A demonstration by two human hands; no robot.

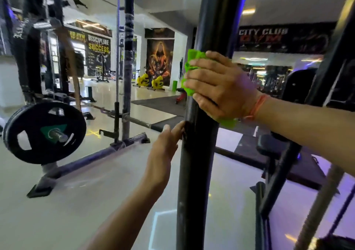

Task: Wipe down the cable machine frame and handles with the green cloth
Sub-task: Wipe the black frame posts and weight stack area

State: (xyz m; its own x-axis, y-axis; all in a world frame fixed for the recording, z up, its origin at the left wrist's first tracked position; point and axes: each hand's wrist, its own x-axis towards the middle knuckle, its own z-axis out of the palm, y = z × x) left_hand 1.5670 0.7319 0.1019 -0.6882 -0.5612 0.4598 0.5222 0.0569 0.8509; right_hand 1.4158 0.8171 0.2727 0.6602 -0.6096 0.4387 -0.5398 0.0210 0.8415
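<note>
The right hand (219, 84) is laid flat, fingers extended, pressing the green cloth (189, 71) against the black frame post (199, 144); cloth is seen at its fingertips and under its wrist; the left hand (165, 151), below it, is held open with straight fingertips touching the post's left edge, holding nothing; a weight plate (44, 132) is noted well left of the left hand; pale glossy floor (86, 201) beneath; posters on the far walls.
</note>
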